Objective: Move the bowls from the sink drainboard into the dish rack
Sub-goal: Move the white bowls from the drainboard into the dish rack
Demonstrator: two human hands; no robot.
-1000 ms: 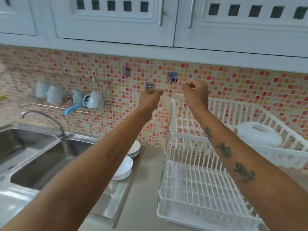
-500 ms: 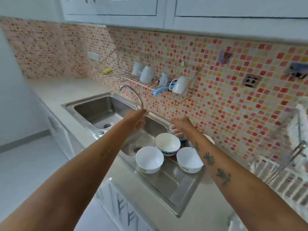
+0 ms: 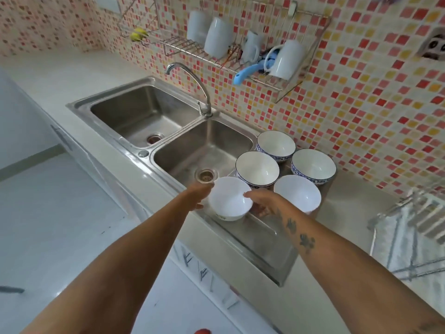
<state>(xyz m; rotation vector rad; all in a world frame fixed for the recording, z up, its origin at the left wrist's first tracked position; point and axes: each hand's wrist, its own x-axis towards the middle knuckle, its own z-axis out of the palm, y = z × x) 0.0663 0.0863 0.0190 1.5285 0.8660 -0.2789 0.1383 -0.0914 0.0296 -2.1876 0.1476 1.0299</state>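
Both hands have dropped from the far bowls; left hand (image 3: 201, 192) and right hand (image 3: 261, 201) now cup the nearest white bowl (image 3: 230, 200) on the drainboard (image 3: 262, 239); four bowls wait behind.

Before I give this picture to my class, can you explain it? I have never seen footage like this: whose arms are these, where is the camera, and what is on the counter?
There is no machine here. A person wears a wide-angle camera on the head, so it looks forward and down at their own two bare arms.

Below is a steel double sink with a flat drainboard on its right. Five bowls stand upright there: three blue-patterned bowls at the back and two plain white ones nearer.

The left hand and right hand cup the nearest white bowl from either side; whether it is lifted yet, I cannot tell. The other white bowl sits beside it.

The white dish rack is blurred at the right edge. Mugs hang on a wire wall shelf.
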